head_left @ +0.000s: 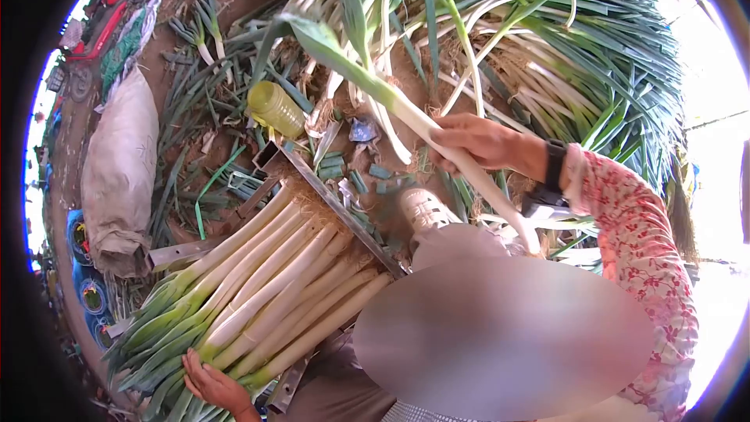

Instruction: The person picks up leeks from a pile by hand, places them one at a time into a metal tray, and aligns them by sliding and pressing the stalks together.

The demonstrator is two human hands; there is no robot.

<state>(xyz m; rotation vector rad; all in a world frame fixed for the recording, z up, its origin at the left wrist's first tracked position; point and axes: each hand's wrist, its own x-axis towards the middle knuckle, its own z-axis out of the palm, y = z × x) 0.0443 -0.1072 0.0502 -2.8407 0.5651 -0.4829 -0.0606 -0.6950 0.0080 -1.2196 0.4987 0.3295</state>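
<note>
The fingers of the right hand point(480, 141) are closing around the white stem of a single leek point(410, 113), clamped between its leafy end and its root end. I think they are holding it near the middle because such a long thing is balancing better there. The leek is hanging in the air at a slant, its green top pointing away from the person and its root end pointing back toward the body.

The fingers of the left hand point(212, 385) are lying close together on the leaves at the near edge of a row of leeks point(266, 281). Whether they are gripping or only resting, I cannot tell. Perhaps they are steadying the row, since its leafy ends are spreading loosely.

This row is lying across a metal frame point(336, 207), all the roots facing the upright bar. The bar is probably serving as a stop, so that the root ends are staying level.

Farther out, a shoe point(424, 209) is standing beyond the bar, and a yellowish bottle point(275, 109) is leaning among leaves near the frame's far corner. Short green pieces point(332, 168) are lying on the soil between them. A big heap of leeks point(594, 55) is covering the ground on the right, seemingly within easy reach of the right hand. A pale sack point(121, 172) is lying on the left.
</note>
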